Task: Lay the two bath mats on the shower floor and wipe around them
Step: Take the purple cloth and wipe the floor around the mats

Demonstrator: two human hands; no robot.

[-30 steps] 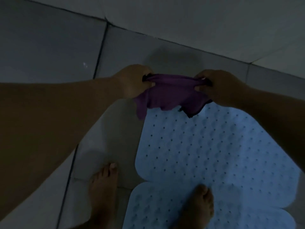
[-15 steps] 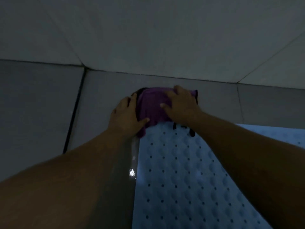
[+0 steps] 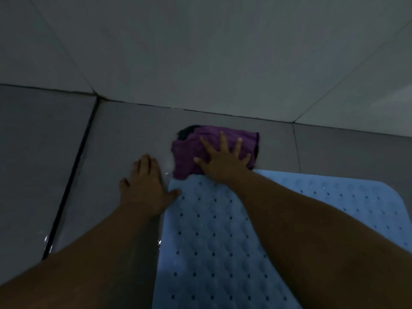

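A light blue bath mat (image 3: 214, 237) with rows of small holes lies flat on the grey shower floor, running from the bottom centre to the right. A purple cloth (image 3: 189, 150) sits bunched on the floor just beyond the mat's far edge. My right hand (image 3: 223, 159) presses flat on the cloth with fingers spread. My left hand (image 3: 145, 186) rests flat on the wet tile beside the mat's far left corner, its thumb touching the mat's edge. Only one mat is in view.
The tiled wall (image 3: 200, 63) rises just beyond the cloth, meeting the floor along a dark joint. A dark grout line (image 3: 69, 188) runs down the floor at the left. Water glints on the tile by the mat's left edge.
One second ago both hands held the cloth stretched in the air. Now it lies on the floor under my right hand; my left hand has let go and moved onto the tile.
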